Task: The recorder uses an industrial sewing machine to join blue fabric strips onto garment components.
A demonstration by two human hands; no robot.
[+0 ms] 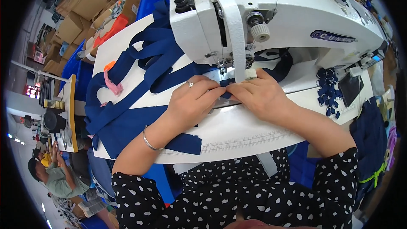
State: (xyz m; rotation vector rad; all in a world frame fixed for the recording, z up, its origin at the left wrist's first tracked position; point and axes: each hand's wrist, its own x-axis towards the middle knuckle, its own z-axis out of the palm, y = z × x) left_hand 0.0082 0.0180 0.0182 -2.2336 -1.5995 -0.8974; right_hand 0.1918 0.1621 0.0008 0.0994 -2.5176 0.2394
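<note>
A white sewing machine stands on a pale worktop with a printed ruler. Just in front of its needle and presser foot, my left hand and my right hand meet, their fingertips closed on a navy fabric strip; the exact grip is partly hidden by my fingers. Long navy straps lie looped and heaped to the left, with a wider navy piece under my left forearm. A pink and orange item lies among them.
Several small navy snippets and a dark flat object lie at the right. Blue bins, cardboard boxes and a yellow-edged table are at the left, where a co-worker sits. Dark garments hang at the right.
</note>
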